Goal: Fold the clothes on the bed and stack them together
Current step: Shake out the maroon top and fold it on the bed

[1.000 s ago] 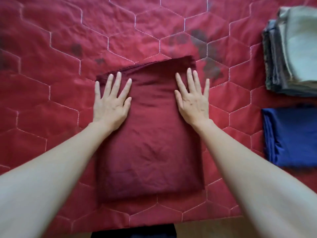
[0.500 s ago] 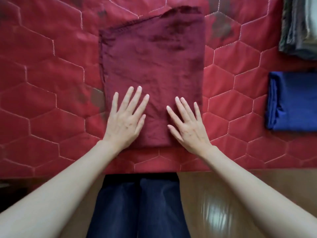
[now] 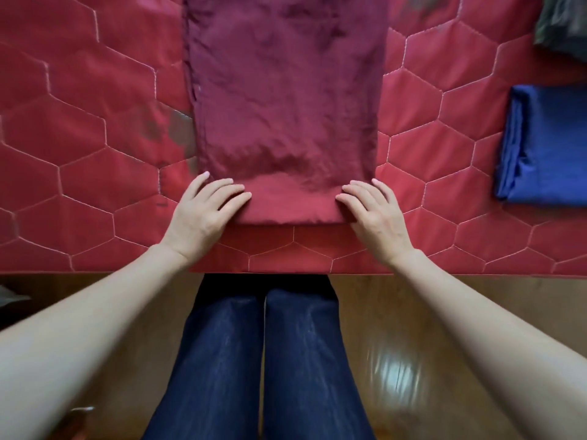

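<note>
At the far left lies the red quilted bedspread [image 3: 79,160], stitched in pale hexagons, with a few dark smudges on it just left of the garment. Its near edge runs straight across the view, and below it shows a glossy wooden floor [image 3: 413,328].

The left hand [image 3: 203,214] rests palm down at the near left corner of the maroon folded garment [image 3: 286,106]. Its fingers are slightly bent and lie close together, their tips on top of the cloth; the thumb cannot be seen, so whether it is tucked under the edge cannot be told.

The maroon garment lies flat on the bedspread in a long rectangle running away from the person, its far end cut off by the top of the view. Its near edge sits just short of the bed's edge and looks slightly thickened and rounded between the two hands.

Below it, the person's legs in dark blue jeans [image 3: 263,360] stand against the bed.

The right hand [image 3: 376,217] mirrors the left at the near right corner, fingers gently curved and together, tips on the cloth; its thumb is also hidden.

Further right, well apart from the maroon piece, a blue folded cloth [image 3: 546,144] lies on the bedspread. Beyond it, at the top right corner, the edge of a grey-green pile of folded clothes [image 3: 562,23] is partly in view and blurred.
</note>
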